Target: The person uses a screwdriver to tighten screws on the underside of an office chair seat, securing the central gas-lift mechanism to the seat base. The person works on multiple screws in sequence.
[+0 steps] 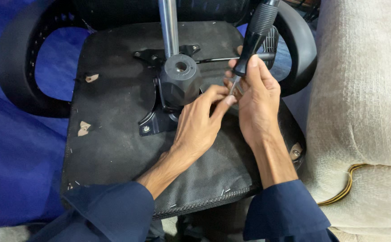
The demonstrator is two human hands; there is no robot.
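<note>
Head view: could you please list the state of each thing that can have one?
Office chair: upside down, underside of the seat facing up.
Screwdriver: tilted, tip down at the seat plate.
Right hand: closed around the screwdriver.
Left hand: fingertips pinched at the screwdriver's tip.
Seat plate: one corner screw in place.
</note>
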